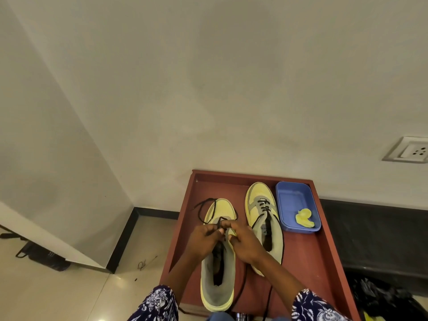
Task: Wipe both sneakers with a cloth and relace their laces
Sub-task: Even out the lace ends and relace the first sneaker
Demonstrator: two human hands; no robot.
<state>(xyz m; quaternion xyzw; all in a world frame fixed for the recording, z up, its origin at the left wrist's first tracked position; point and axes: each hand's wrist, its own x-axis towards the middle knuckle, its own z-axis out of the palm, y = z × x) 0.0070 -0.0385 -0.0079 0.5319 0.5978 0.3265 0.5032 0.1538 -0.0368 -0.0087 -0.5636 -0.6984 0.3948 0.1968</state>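
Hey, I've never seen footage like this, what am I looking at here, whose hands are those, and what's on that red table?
There is no machine here: a person wears one wide-angle camera on the head, which looks forward and down, so the arms reach in from the bottom. The left hand and right hand meet over the near sneaker, and both pinch its black lace, which is mostly unthreaded and loops out past the toe. The other sneaker stands beside it, to the right, with its lace threaded at the front. Both stand on a reddish-brown table. At its far right is a blue tray with a crumpled yellow cloth inside. Behind is a plain wall with a socket.
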